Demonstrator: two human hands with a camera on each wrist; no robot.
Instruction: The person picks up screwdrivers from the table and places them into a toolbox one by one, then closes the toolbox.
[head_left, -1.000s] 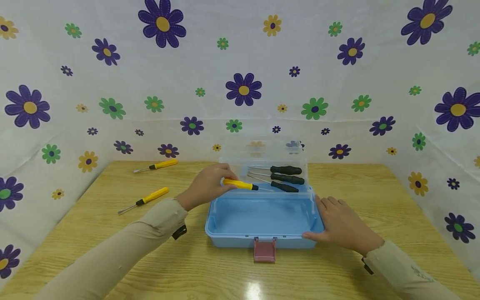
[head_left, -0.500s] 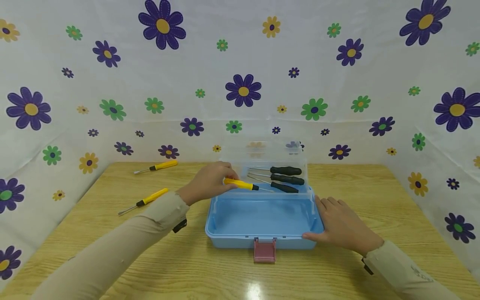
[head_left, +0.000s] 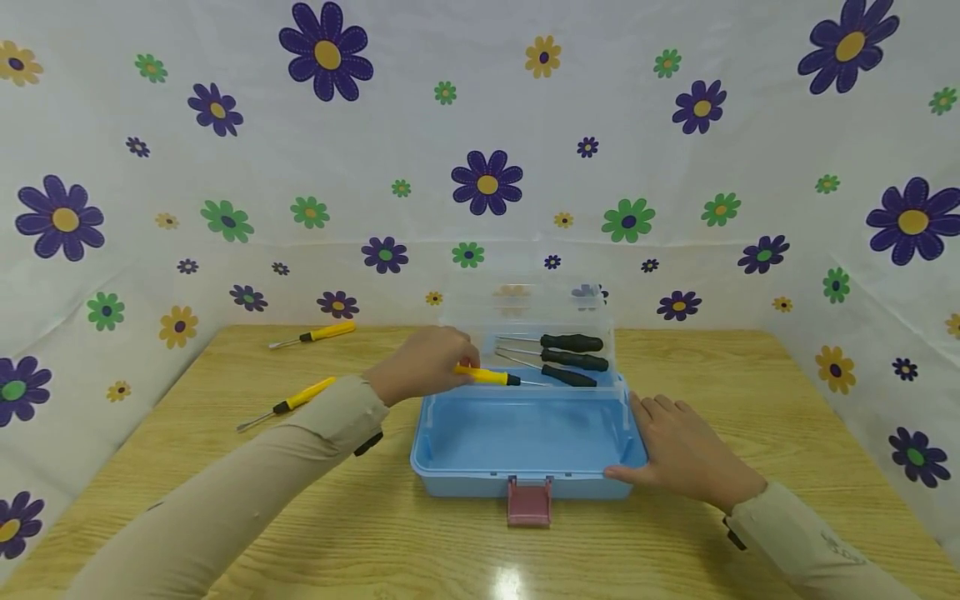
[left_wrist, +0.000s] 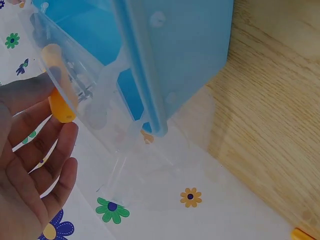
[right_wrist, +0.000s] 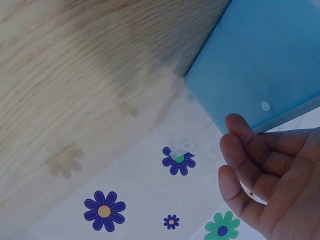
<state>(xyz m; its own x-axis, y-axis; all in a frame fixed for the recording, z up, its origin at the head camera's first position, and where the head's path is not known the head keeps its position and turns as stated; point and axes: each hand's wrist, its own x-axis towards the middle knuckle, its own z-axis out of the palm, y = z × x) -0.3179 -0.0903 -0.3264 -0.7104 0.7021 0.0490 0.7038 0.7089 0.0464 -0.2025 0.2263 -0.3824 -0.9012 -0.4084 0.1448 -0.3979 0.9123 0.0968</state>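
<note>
My left hand [head_left: 433,363] pinches the yellow handle of a screwdriver [head_left: 486,376] between thumb and fingers. Its shank points right, over the clear tray [head_left: 517,390] at the back of the light blue toolbox [head_left: 525,433]. Several black-handled screwdrivers [head_left: 573,357] lie in that tray, behind the yellow one. In the left wrist view the handle's butt [left_wrist: 62,112] sticks out beneath my thumb. My right hand [head_left: 686,450] rests on the toolbox's right end, thumb over the front rim. Seen from the right wrist, its loosely bent fingers [right_wrist: 235,150] lie against the outer wall.
Two more yellow screwdrivers lie on the wooden table [head_left: 360,542] at left, one far [head_left: 330,331] and one nearer [head_left: 303,395]. A pink latch [head_left: 529,504] hangs from the toolbox's front. The clear lid [head_left: 525,304] stands raised before the flowered cloth [head_left: 480,100].
My left hand has shifted slightly right and lower with the yellow screwdriver, so less of the handle's rear shows. My right hand and the toolbox have stayed put.
</note>
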